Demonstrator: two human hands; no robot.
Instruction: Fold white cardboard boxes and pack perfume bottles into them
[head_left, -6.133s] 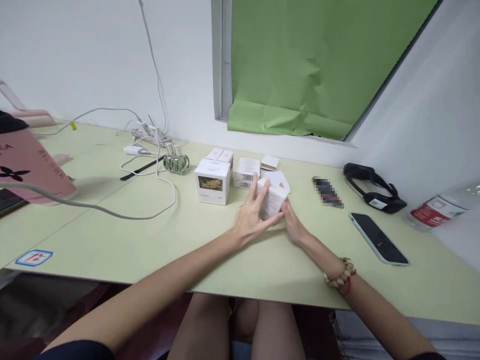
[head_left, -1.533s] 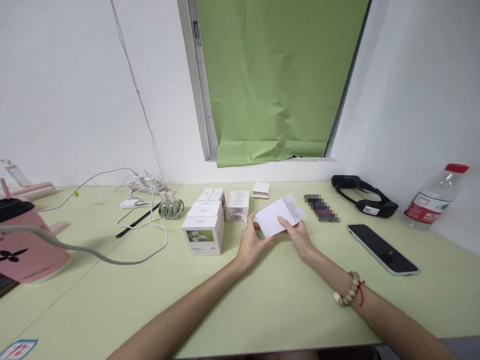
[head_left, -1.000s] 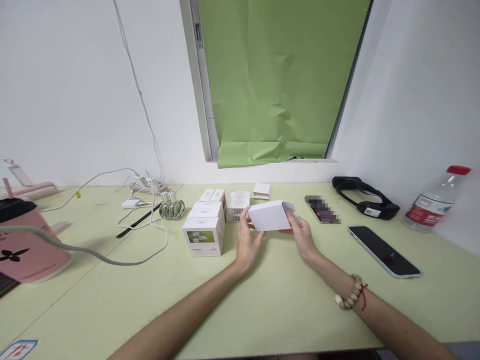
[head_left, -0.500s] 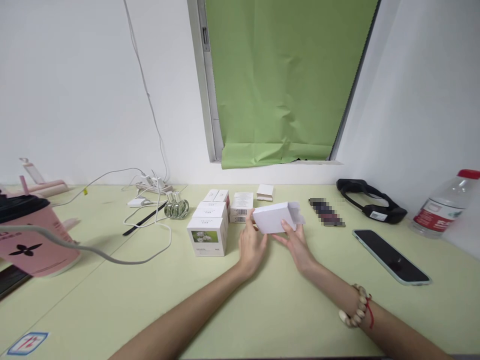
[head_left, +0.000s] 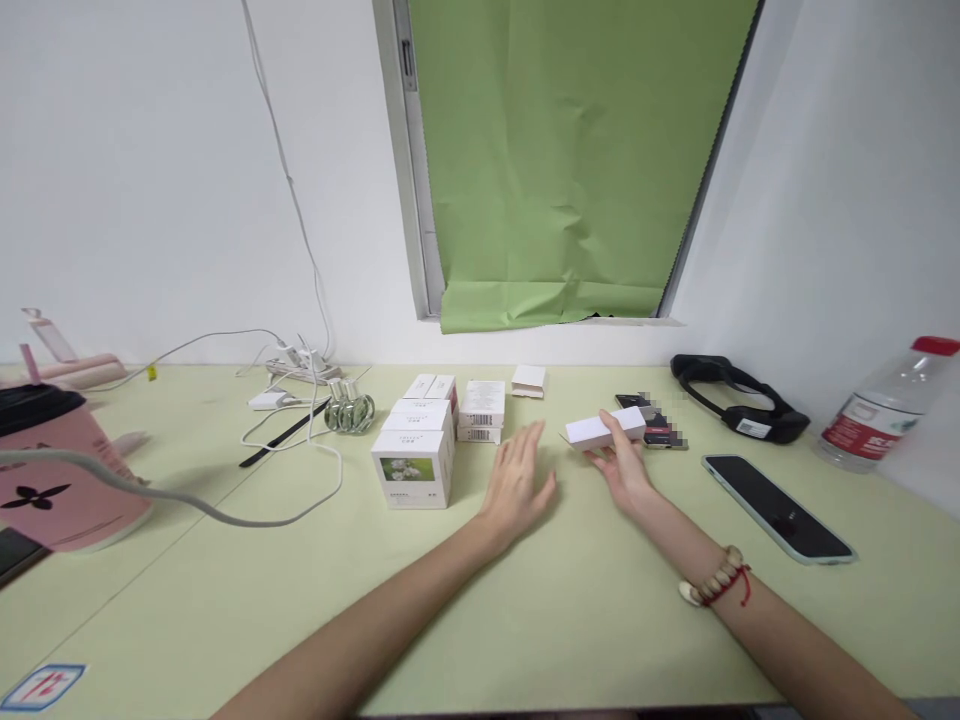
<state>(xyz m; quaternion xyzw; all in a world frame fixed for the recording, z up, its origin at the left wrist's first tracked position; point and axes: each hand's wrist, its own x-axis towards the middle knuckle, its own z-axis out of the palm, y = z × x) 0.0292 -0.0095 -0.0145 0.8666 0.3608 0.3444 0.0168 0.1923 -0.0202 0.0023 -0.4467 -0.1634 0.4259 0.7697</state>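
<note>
My right hand [head_left: 624, 470] grips a white cardboard box [head_left: 596, 431], thumb on top and fingers underneath, with a small flap sticking out at its left end. Over the table my left hand [head_left: 516, 485] is open and holds nothing, its fingers stretched forward. Just beyond its fingertips are two stacked small boxes with barcodes [head_left: 482, 405]. To the left stands a row of white boxes [head_left: 410, 470], the front one printed with a flower picture. A small open white box [head_left: 529, 381] lies near the wall.
Glass bottles [head_left: 349, 410] stand beside white cables and a power strip [head_left: 303, 371]. A pink cup [head_left: 67, 470] is at far left. On the right are a phone [head_left: 778, 508], a black headset [head_left: 739, 400] and a red-capped water bottle [head_left: 874, 410].
My left hand has let go of the white box and opened. My right hand has moved right with the box, which now lies turned with a narrow side towards me.
</note>
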